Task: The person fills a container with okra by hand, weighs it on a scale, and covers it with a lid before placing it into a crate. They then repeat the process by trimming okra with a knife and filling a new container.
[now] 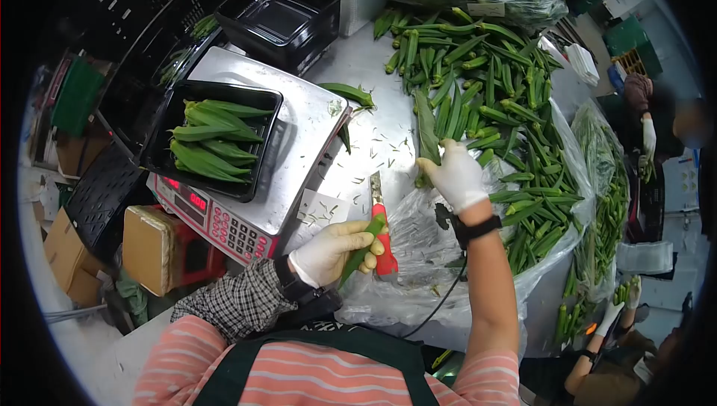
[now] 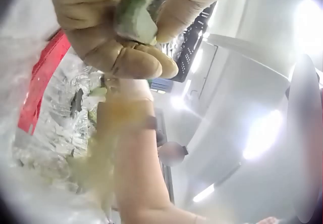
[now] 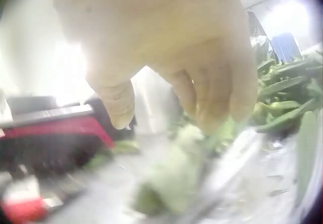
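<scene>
Left hand pinches one okra pod between thumb and fingers, near the red-handled knife on the table, while the right hand reaches to the near edge of the okra pile, thumb and fingers apart, blur hiding whether they touch any pod. Step in hand looks like picking through pods one by one; a black tray on the scale bears several. Next move probably calls for a light right-hand pinch on another pod, left grip kept gentle.
</scene>
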Motion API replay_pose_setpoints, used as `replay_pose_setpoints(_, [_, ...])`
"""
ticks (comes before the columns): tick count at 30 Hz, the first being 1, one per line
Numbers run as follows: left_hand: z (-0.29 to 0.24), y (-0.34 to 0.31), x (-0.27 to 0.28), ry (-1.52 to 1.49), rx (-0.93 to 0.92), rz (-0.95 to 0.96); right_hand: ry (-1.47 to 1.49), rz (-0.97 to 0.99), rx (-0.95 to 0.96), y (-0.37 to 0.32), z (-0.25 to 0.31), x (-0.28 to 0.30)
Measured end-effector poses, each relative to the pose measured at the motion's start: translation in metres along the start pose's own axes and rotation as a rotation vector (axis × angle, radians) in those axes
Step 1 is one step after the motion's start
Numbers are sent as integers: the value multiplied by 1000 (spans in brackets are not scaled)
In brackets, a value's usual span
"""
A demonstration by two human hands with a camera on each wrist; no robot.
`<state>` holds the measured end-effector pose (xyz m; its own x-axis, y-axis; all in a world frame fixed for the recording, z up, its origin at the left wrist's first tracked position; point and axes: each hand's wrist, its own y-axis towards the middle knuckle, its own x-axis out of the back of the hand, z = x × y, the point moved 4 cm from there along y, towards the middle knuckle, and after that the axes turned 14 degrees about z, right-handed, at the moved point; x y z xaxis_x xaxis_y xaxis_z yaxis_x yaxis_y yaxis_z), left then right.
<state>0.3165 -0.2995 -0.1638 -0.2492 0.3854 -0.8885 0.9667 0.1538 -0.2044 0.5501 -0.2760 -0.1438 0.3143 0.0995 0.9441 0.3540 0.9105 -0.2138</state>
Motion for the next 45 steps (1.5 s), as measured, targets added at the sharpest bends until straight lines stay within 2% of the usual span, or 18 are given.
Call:
replay_pose_setpoints(3, [-13, -14, -5, 93, -106, -60, 85, 7, 33, 13, -5, -24])
replay_pose_setpoints(9, [-20, -26, 0, 80, -188, -133, 601, -5, 152, -67, 9, 19])
replay_pose_setpoints(12, [-16, -23, 2, 69, -188, -148, 872, 117, -97, -156, -19, 72])
replay_pose_setpoints(16, [-2, -14, -1, 67, -119, -142, 640, 389, -256, -311, -44, 100])
replay_pose_setpoints(18, [1, -11, -3, 57, -79, -130, 790, 439, -744, -375, -49, 84])
replay_pose_setpoints(19, [1, -9, -5, 55, -73, -122, 412, 395, -533, -376, -36, 94])
replay_pose_setpoints(21, [-1, -7, -8, 86, -92, -95, 265, 102, -613, -364, -31, 103])
replay_pose_setpoints(22, [-2, -9, -8, 90, -93, -91, 190, 100, -480, -339, -27, 106])
replay_pose_setpoints(24, [-4, -12, -5, 115, -90, -106, 400, -11, -326, -270, -16, 79])
replay_pose_setpoints(28, [-7, -27, 6, 144, -133, -188, 49, -80, 44, -97, 8, -12])
replay_pose_setpoints(31, [-8, -38, 12, 188, -159, -239, 75, 114, -139, -21, 11, -44])
replay_pose_setpoints(33, [-10, -41, 13, 193, -171, -249, 92, -104, -77, -11, -24, -53])
replay_pose_setpoints(35, [-13, -41, 12, 221, -210, -233, 969, 211, -217, -26, -27, -10])
replay_pose_setpoints(37, [-14, -33, 9, 188, -231, -208, 1287, 327, -123, -43, -30, 19])
replay_pose_setpoints(40, [-19, -15, 2, 101, -234, -176, 1407, 460, -26, -65, -23, 43])
replay_pose_setpoints(42, [-20, -5, 5, 24, -168, -84, 1278, 764, 225, -80, -2, 58])
replay_pose_setpoints(43, [-21, -3, 3, 29, -174, -85, 1184, 842, 215, -87, 14, 64])
replay_pose_setpoints(45, [-9, 2, -8, -106, 151, 58, 1164, 1015, 197, -89, 43, 62])
